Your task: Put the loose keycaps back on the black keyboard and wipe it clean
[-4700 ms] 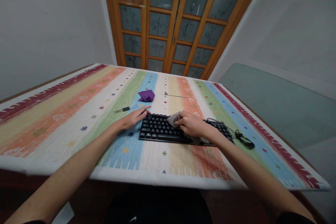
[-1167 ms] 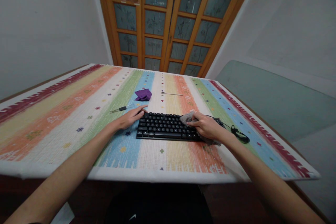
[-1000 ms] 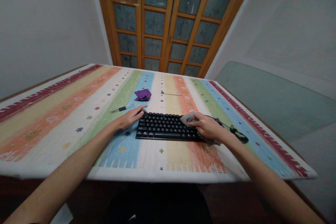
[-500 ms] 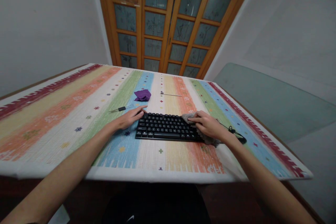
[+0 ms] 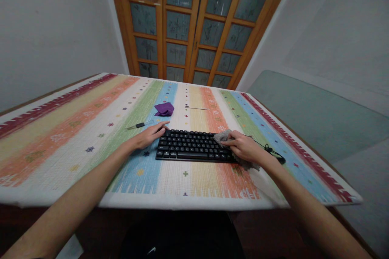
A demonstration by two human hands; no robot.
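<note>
A black keyboard (image 5: 191,145) lies flat on the table, its long side facing me. My left hand (image 5: 149,135) holds its far left corner, with the fingers reaching along the back edge. At the right end of the keys, my right hand (image 5: 243,145) is closed on a grey cloth (image 5: 221,136). Part of this cloth is pressed on the upper right keys, and the rest hangs past the keyboard's right side under my hand. That hand and the cloth hide the right end of the keyboard.
Beyond the keyboard lie a crumpled purple cloth (image 5: 164,109) and a thin brush (image 5: 197,108). A small black-handled tool (image 5: 140,125) is left of my left hand. A coiled black cable (image 5: 275,154) lies right of my right hand. A striped tablecloth (image 5: 91,129) covers the table.
My right hand and the grey cloth have shifted slightly to the right over the keys. My left hand stays at the keyboard's corner.
</note>
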